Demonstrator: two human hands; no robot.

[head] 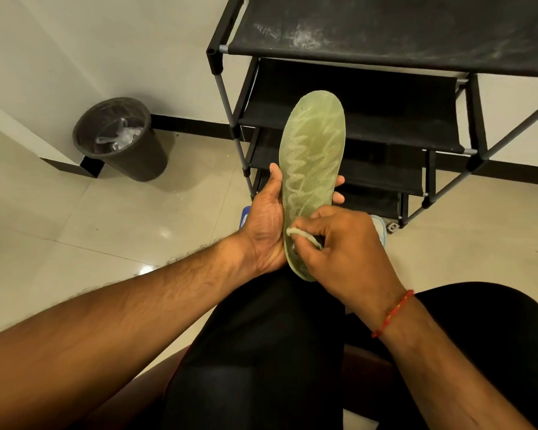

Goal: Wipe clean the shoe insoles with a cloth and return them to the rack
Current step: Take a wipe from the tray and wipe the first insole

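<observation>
Before the black metal-framed shoe rack (385, 41), our left hand (263, 225) grips a green mesh insole (312, 150) while our right hand (348, 243) pinches a white cloth (295, 232) against it.

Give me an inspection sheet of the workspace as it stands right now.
Surface: glossy tiled floor; top shelf of rack shows whitish dust smears.
Job's things: green insole held over the lap, far end toward the rack; pale cloth on its near end.
Clutter: dark bin with plastic inside, left of rack.
Grippers: left hand grips insole's middle; right hand pinches cloth.
Cables: nothing seen.
Surroundings: white wall, black skirting.
</observation>
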